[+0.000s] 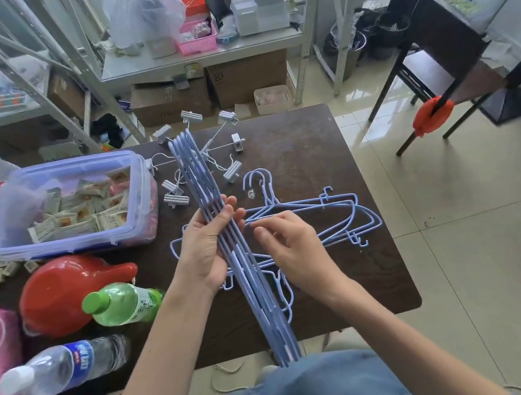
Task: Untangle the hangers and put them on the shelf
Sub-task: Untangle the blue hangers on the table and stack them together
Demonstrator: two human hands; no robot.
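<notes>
Above the dark brown table (304,141), my left hand (208,248) grips a stack of several pale blue wire hangers (195,168), held edge-on so it runs from the table's far side toward my lap. My right hand (289,242) is beside the stack with its fingers curled, the fingertips pinching a thin blue wire at the stack's right side. More blue hangers (344,214) lie flat and overlapping on the table to the right, hooks pointing away. A white clip hanger (215,144) with several pegs lies behind the stack. The metal shelf (205,53) stands beyond the table.
A clear plastic box (70,204) of packets sits at the table's left. In front of it are a red jug (66,291), a green bottle (122,303) and a water bottle (65,367). Cardboard boxes (246,76) stand under the shelf. A dark chair (431,60) is at the right.
</notes>
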